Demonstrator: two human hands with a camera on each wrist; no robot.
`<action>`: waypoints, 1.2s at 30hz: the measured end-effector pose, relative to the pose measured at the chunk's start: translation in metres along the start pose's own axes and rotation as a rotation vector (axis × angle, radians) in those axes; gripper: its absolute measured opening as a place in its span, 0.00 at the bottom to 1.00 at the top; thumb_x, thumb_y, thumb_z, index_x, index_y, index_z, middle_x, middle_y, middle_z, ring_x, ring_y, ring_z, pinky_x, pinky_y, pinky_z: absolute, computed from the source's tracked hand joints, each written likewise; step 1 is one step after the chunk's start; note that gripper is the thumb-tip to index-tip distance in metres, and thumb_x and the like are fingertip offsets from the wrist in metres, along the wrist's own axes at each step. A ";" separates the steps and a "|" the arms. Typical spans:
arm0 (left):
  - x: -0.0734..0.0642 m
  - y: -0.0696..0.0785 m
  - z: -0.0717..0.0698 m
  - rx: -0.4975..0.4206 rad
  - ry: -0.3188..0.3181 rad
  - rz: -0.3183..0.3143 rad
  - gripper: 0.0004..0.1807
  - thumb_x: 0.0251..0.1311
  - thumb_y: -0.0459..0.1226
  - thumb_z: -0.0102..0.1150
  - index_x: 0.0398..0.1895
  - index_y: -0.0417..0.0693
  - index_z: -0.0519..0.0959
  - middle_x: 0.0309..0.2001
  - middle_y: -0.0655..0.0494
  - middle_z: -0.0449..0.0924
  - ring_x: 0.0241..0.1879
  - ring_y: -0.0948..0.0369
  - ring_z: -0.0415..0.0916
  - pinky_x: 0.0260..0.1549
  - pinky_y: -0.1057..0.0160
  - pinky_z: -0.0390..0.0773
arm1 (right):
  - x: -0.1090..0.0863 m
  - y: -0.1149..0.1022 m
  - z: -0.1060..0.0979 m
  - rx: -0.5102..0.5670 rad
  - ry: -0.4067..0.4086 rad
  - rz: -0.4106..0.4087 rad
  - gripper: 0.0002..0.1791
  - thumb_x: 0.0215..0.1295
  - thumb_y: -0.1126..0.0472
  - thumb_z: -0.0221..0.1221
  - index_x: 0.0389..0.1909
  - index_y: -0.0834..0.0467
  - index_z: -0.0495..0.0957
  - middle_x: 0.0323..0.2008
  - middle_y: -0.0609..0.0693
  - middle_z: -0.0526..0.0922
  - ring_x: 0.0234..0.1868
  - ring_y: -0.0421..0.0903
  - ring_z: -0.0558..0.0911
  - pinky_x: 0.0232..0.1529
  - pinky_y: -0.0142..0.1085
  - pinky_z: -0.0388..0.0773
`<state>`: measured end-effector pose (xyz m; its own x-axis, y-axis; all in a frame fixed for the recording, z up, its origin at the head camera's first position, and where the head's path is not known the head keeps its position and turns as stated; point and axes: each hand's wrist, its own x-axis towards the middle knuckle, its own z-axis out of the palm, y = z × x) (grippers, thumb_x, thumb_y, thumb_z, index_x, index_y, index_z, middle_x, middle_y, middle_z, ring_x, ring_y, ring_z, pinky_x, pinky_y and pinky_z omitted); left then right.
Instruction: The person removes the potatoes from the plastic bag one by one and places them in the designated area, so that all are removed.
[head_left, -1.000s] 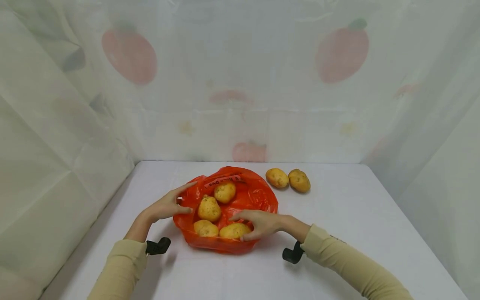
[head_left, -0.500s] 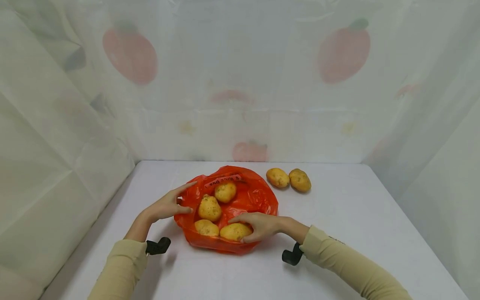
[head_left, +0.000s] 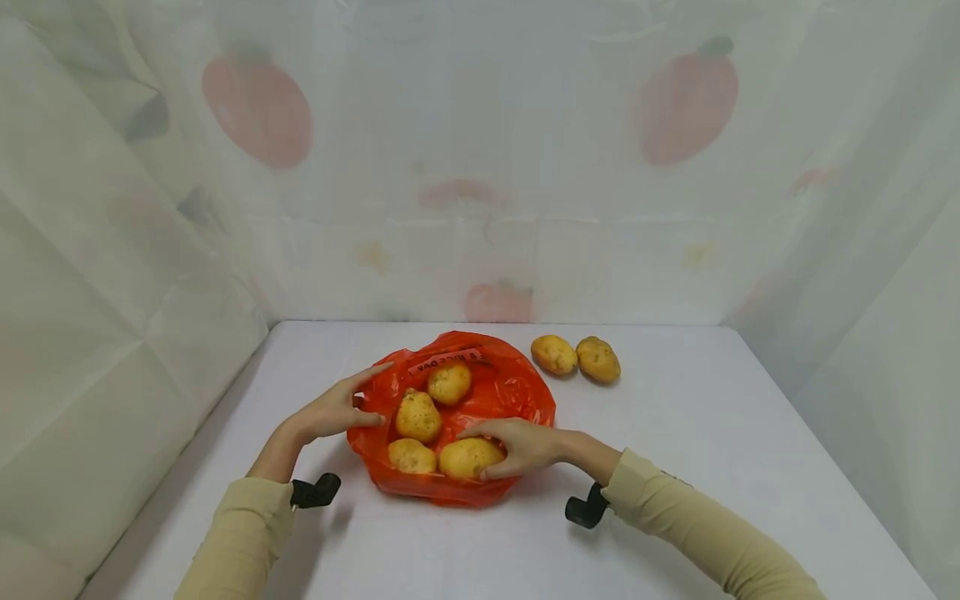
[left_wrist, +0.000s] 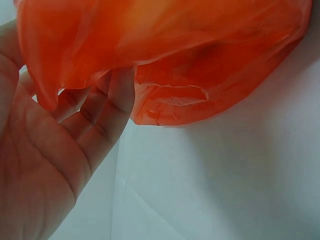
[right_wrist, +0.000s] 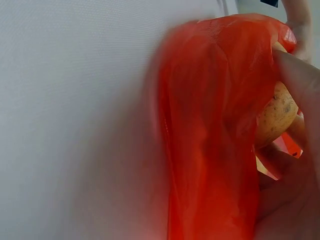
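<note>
The left hand point(head_left: 330, 414) holds the left edge of the red bag point(head_left: 491, 398) between thumb and fingers; inside this open bag on the bench point(head_left: 675, 433), the right hand point(head_left: 528, 446) grips a potato point(head_left: 467, 459)

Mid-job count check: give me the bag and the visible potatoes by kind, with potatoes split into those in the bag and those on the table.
Bag: 1
Potatoes in the bag: 4 visible
Potatoes on the table: 2
Total: 7 (1 bag, 6 potatoes)
</note>
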<state>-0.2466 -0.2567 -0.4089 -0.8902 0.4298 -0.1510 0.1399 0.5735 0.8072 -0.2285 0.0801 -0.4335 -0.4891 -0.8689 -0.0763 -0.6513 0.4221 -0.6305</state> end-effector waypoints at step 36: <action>0.002 -0.002 0.000 -0.006 -0.007 0.030 0.43 0.52 0.38 0.64 0.70 0.66 0.54 0.68 0.48 0.54 0.50 0.49 0.72 0.43 0.58 0.77 | -0.023 0.001 -0.043 0.121 0.280 0.035 0.31 0.58 0.49 0.62 0.63 0.38 0.63 0.58 0.36 0.68 0.52 0.36 0.71 0.51 0.35 0.72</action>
<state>-0.2481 -0.2568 -0.4105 -0.8825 0.4517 -0.1311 0.1638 0.5564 0.8146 -0.2429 0.1117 -0.3998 -0.6623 -0.7418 0.1056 -0.5652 0.4021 -0.7203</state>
